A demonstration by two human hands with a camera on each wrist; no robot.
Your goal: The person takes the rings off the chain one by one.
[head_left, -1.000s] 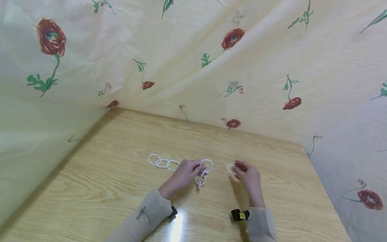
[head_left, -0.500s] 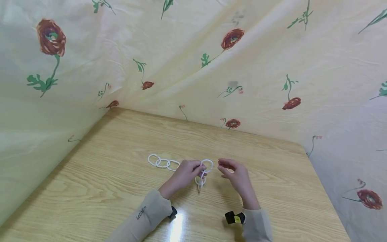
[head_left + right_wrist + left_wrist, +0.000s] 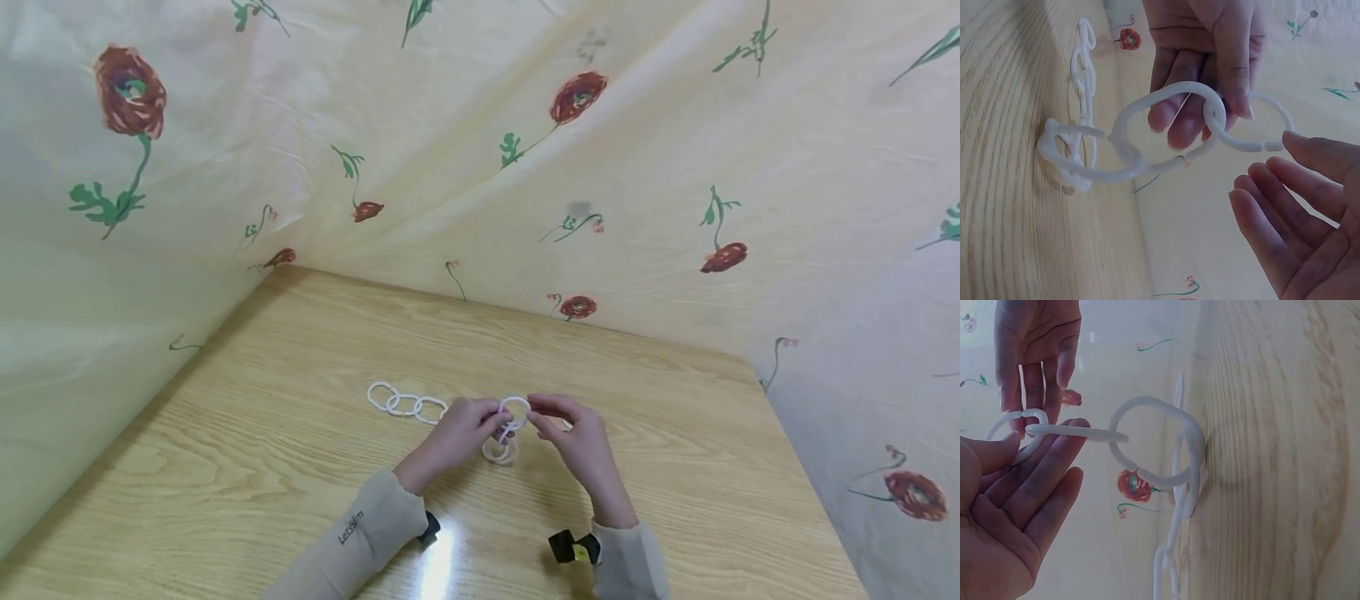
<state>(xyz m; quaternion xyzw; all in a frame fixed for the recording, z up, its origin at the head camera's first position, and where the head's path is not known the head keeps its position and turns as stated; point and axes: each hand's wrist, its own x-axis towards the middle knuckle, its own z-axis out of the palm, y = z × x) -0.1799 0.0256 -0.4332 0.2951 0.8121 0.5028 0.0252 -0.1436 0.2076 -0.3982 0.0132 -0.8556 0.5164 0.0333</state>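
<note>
My left hand (image 3: 468,425) pinches the end ring (image 3: 516,397) of a white plastic chain above the table. In the right wrist view this end ring (image 3: 1244,147) has a small split in its rim. A second link (image 3: 1160,94) hangs from it, and further links run down towards the tabletop. My right hand (image 3: 577,433) is at the ring's right side, thumb and forefinger meeting its edge; its other fingers (image 3: 1260,231) are spread below. Several joined links (image 3: 402,395) lie on the table left of my left hand, which partly hides the chain.
The wooden table (image 3: 315,483) is bounded at the back and left by a cream, flower-printed cloth (image 3: 450,125). Through the gap in my right hand a sliver of white shows at table level. A black wrist device (image 3: 573,547) sits at my right cuff.
My right hand has moved left, away from a white ring at table level, to the end ring in my left hand. My left hand stays in place; the hanging links have swung slightly.
</note>
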